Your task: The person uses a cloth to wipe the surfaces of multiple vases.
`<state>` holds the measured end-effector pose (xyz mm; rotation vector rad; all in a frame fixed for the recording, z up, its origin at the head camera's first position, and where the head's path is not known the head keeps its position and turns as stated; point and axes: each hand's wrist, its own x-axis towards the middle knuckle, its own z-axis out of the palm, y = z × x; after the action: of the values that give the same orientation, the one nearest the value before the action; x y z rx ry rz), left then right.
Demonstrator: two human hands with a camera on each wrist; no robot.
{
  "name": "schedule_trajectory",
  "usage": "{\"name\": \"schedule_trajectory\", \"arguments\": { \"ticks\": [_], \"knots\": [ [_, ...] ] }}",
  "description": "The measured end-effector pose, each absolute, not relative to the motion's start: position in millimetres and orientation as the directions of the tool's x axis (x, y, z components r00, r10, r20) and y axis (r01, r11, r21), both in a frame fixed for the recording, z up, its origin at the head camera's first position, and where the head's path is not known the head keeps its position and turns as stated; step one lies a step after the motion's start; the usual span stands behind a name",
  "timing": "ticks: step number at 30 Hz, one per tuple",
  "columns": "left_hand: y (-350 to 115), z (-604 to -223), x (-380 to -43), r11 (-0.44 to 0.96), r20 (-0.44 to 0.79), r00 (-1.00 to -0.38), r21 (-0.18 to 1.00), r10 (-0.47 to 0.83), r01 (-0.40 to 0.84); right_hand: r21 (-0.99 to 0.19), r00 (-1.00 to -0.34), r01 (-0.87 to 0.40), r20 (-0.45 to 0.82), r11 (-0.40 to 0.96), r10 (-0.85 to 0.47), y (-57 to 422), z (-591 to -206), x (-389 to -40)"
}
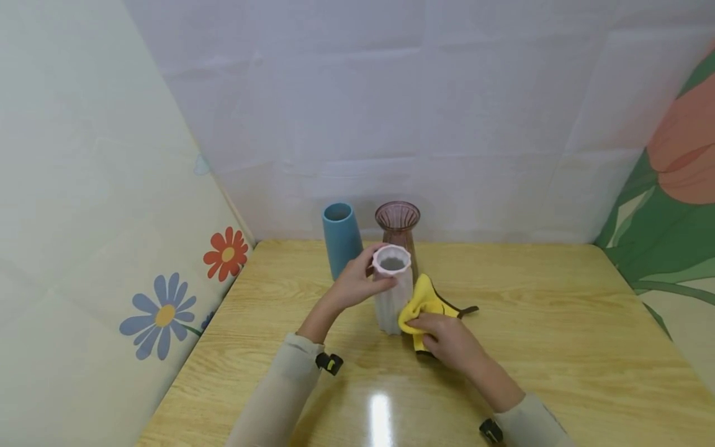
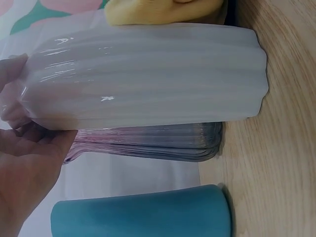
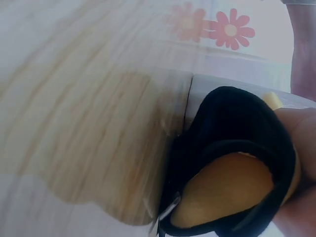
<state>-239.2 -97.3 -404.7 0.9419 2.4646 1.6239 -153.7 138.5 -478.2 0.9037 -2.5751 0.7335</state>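
A white fluted vase [image 1: 393, 307] with a scalloped, pinkish rim stands upright near the middle of the table. My left hand [image 1: 353, 280] grips it just under the rim, thumb on the near side. In the left wrist view the ribbed body of the white vase [image 2: 148, 74] shows down to its base on the wood. My right hand [image 1: 454, 343] pinches a yellow cloth [image 1: 429, 303] with dark edging against the vase's right side. The cloth's dark side [image 3: 232, 113] fills much of the right wrist view, folded over near the vase's base.
A blue vase [image 1: 342, 242] stands behind and left of the white one. Directly behind is a purple ribbed glass vase [image 1: 398, 217] with a flared mouth, partly hidden. The wooden table [image 1: 530, 323] meets a pale sheet [image 1: 503, 155] at the back.
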Motion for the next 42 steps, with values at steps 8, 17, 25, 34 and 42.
{"name": "schedule_trajectory", "arguments": {
  "ticks": [8,17,25,34,42],
  "knots": [
    [-98,-405,-238,0.265,0.275,-0.815,0.851,0.51,0.454,-0.359,-0.792,-0.61,0.298,0.707,-0.532,136,-478,-155],
    [-104,-402,-248,0.203,0.248,-0.764,0.874,0.596,0.442,-0.358,-0.745,-0.663,0.225,0.658,-0.628,141,-469,-159],
    [-110,-409,-243,0.085,0.227,-0.764,0.935,0.604,0.345,-0.529,-0.821,-0.571,0.34,0.628,-0.46,177,-434,-158],
    [-91,-414,-214,0.17,0.277,-0.899,0.922,0.339,0.348,-0.728,-0.834,-0.443,0.549,0.524,0.058,172,-401,-156],
    [-84,-412,-214,0.261,0.31,-0.912,0.888,0.267,0.379,-0.458,-0.63,-0.703,0.756,0.544,-0.178,135,-423,-168]
  ]
}}
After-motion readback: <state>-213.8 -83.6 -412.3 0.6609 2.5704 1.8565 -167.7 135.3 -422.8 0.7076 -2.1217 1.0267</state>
